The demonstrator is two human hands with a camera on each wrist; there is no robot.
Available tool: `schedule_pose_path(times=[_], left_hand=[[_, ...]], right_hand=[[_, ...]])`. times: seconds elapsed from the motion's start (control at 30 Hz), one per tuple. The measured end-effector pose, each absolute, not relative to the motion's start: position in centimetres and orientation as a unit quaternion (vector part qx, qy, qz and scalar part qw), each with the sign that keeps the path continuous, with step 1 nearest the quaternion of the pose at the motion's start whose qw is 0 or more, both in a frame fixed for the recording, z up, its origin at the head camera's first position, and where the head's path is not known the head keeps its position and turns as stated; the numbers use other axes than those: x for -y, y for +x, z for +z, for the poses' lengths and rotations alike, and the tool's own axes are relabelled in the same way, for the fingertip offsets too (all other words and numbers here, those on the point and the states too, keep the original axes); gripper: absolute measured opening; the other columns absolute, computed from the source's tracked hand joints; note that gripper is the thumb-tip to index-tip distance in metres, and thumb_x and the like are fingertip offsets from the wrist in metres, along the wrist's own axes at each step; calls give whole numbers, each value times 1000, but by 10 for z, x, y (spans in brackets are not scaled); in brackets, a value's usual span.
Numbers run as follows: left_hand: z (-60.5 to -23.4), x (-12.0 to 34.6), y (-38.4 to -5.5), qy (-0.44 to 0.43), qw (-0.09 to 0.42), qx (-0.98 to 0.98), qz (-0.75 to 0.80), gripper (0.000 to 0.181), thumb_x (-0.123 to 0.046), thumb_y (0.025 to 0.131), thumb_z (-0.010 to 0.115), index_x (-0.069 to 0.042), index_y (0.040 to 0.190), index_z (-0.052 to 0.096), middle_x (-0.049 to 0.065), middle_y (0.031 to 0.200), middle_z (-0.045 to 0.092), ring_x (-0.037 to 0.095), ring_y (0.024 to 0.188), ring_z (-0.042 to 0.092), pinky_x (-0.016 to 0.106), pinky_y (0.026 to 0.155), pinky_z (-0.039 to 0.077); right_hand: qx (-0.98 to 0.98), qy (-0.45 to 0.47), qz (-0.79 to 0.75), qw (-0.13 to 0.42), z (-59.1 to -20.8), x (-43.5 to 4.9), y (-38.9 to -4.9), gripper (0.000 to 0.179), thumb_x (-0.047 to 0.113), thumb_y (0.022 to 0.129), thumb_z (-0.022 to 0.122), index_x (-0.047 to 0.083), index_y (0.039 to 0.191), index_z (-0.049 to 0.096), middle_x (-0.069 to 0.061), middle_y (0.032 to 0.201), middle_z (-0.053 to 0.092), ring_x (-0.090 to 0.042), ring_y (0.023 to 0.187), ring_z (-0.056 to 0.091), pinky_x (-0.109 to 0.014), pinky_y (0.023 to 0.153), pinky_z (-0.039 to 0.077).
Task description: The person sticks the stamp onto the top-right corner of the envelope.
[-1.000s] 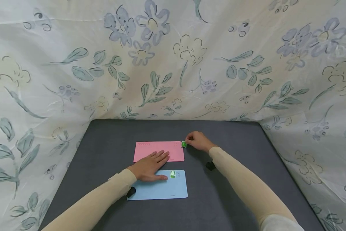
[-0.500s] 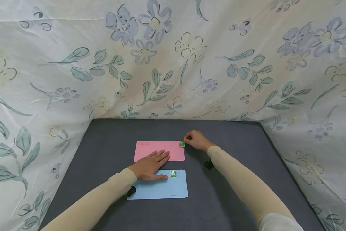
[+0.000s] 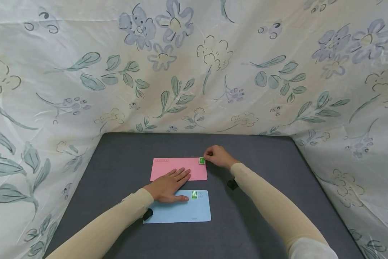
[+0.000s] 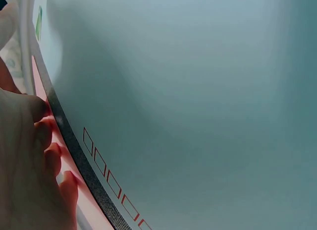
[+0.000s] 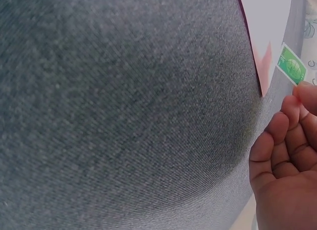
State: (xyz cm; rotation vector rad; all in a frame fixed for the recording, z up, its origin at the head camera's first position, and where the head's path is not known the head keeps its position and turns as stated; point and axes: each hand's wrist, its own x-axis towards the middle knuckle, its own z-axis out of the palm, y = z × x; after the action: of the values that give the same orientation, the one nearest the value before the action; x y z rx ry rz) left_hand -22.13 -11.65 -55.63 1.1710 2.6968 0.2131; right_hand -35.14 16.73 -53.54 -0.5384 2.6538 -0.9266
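Observation:
A pink envelope [image 3: 194,174] lies on the dark table, its lower left part under my left hand [image 3: 168,187]. The left fingers are spread straight across the paper, and the thumb reaches over the blue envelope [image 3: 181,212] nearer me. In the head view my right hand [image 3: 220,157] is at the pink envelope's upper right corner. Between its thumb and fingertips it pinches a green postage stamp [image 5: 292,65] with a white border. The right wrist view shows the stamp tilted, above the envelope's corner; whether it touches the paper I cannot tell.
Another green stamp [image 3: 194,195] is on the blue envelope's upper right corner. The dark grey table [image 3: 246,216] extends around both envelopes. Floral cloth [image 3: 213,72] hangs behind the table and along both sides.
My right hand has moved slightly left with the stamp, from beyond the pink envelope's right edge to over its upper right corner. My left hand has stayed in place.

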Motion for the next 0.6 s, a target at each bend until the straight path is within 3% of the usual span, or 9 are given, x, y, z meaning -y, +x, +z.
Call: schedule_pose_path(times=[0.6], left_hand=[[-554,122,-229,408,89,-906,70,99,-76,104,45,-5,171,29,11,179,24,33,165,18,51,132,17]], right_hand=[[-913,-196,-331,135,-536,-156,-356,12,15,106,71,9,104,81,-2,99,73,-19,88,62,-33,76,54]])
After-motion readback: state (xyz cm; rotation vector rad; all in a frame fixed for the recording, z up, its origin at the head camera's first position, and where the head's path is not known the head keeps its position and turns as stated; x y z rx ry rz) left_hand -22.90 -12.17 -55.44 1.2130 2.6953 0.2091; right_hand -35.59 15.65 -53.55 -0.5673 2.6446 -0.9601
